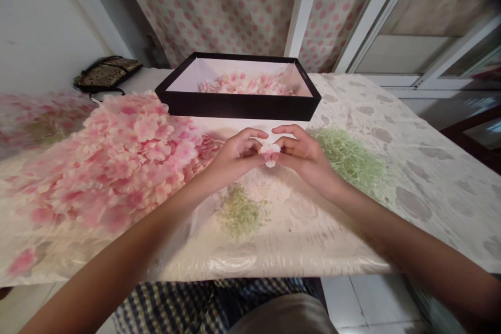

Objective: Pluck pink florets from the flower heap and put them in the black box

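Blossoms (136,156), pink and white with thin, fabric-like petals, are lying heaped at the left. Toward the middle, a black, rectangular box (240,107) with pale inner walls is standing on the far side, and a small, stringy, yellowish-green tuft (240,211) is lying nearer. The bare left hand (240,148) is curving loosely, thumb and lower fingers pinching a small, thin-petalled, white-and-pink flower (270,149) between box and tuft. The bare right hand (305,151) is pinching the flower's right side, forefinger arching clear. Light fingertip pressure is probably serving best, since petals this thin could be creasing; one hand should be bracing while the other is adjusting. Rightmost, a fine-stranded, pale-green tangle (346,159) is lying beside that hand.
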{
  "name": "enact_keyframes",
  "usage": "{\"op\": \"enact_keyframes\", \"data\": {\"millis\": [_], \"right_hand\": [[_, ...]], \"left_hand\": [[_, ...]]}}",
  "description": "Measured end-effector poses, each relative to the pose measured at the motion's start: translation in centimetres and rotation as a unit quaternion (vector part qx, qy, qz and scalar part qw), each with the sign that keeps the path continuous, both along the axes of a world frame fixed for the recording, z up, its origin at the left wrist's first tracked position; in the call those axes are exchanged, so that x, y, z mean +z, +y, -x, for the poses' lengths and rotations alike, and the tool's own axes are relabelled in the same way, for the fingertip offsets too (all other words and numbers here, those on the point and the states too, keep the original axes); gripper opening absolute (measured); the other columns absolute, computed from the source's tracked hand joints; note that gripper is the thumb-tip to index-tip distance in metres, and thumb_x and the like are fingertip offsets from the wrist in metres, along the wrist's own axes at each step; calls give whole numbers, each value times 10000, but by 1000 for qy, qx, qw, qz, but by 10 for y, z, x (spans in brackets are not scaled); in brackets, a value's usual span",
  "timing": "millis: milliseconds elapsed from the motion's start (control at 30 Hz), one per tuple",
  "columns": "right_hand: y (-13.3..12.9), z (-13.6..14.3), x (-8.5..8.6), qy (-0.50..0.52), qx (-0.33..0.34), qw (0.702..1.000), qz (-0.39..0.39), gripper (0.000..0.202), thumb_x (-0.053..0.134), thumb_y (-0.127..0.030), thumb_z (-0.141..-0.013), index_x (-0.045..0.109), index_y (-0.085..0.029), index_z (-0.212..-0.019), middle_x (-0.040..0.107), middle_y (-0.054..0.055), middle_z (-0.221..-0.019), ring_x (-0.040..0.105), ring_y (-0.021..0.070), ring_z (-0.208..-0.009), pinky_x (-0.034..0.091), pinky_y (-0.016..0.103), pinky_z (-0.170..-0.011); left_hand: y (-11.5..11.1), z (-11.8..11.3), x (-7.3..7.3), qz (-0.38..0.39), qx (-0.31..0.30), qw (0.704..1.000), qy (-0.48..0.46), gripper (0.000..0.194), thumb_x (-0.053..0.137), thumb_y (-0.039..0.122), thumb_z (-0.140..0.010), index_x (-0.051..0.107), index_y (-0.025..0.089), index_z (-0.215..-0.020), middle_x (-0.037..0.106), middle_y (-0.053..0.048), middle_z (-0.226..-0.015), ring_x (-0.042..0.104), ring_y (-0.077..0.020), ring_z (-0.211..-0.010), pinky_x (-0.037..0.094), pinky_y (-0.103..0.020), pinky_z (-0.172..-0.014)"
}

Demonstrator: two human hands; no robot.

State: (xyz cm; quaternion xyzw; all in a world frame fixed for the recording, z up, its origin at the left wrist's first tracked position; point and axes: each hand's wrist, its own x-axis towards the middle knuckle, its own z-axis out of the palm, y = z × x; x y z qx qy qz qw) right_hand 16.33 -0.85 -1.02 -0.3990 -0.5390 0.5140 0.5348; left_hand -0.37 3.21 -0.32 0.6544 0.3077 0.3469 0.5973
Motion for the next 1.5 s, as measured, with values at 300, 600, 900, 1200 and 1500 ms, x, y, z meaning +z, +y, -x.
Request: {"op": "enact_keyframes", "data": {"millis": [300, 600, 900, 1200, 1500], "right_hand": [[-2, 0, 0, -43, -7, 999, -27, 367, 702, -288, -742, 490, -248, -1039, 593, -36, -742, 619, 159, -708, 462, 327, -694], [-2, 2, -3, -88, -55, 992, -74, 301, 656, -240, -775, 479, -265, -1017, 577, -39, -725, 580, 149, -678, 433, 316, -646], [-4, 3, -3, -62, -49, 996, -37, 321, 650, -209, -766, 471, -278, -1023, 554, -51, -751, 566, 118, -560, 450, 308, -570], [-4, 3, -2, -69, -49, 996, -37, 333, 659, -217, -759, 471, -278, -1028, 551, -50, -746, 560, 115, -555, 442, 299, -539], [-5, 3, -4, -77, -37, 996, -37, 336, 634, -200, -779, 459, -282, -1054, 551, -45, -759, 553, 118, -574, 437, 295, -553]], "left_hand": [[3, 2, 1, 23, 13, 999, 37, 132, 725, 246, -714, 662, 133, -738, 661, -14, -664, 620, -127, -662, 476, -251, -681], [-4, -2, 3, -19, 63, 997, 33, 46, 690, 151, -695, 659, 126, -715, 649, -4, -630, 609, -114, -601, 472, -226, -596], [-3, -2, 6, 27, 67, 997, 30, 79, 722, 156, -669, 653, 118, -678, 638, -1, -562, 599, -110, -550, 485, -230, -570], [-2, -3, 5, 48, 69, 996, 22, 117, 756, 171, -638, 651, 124, -663, 640, 3, -565, 618, -119, -560, 509, -248, -601], [-4, -3, 6, 63, 67, 995, 25, 145, 772, 201, -638, 656, 119, -668, 652, -6, -575, 627, -123, -574, 509, -246, -608]]}}
